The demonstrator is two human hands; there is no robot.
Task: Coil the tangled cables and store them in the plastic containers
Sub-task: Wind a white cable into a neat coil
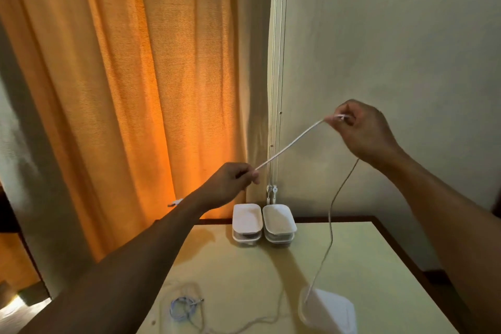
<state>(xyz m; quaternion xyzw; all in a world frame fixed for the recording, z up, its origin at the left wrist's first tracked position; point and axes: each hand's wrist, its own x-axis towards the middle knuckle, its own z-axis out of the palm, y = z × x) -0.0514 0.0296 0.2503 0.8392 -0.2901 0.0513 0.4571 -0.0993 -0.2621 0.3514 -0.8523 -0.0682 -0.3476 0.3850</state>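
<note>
Stretching white cable [291,143] taut between left hand [230,180], right hand [362,130].

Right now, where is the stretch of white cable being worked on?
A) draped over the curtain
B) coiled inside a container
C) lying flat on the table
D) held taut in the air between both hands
D: the white cable runs straight from the left hand up to the right hand, each pinching it, above the table.
</note>
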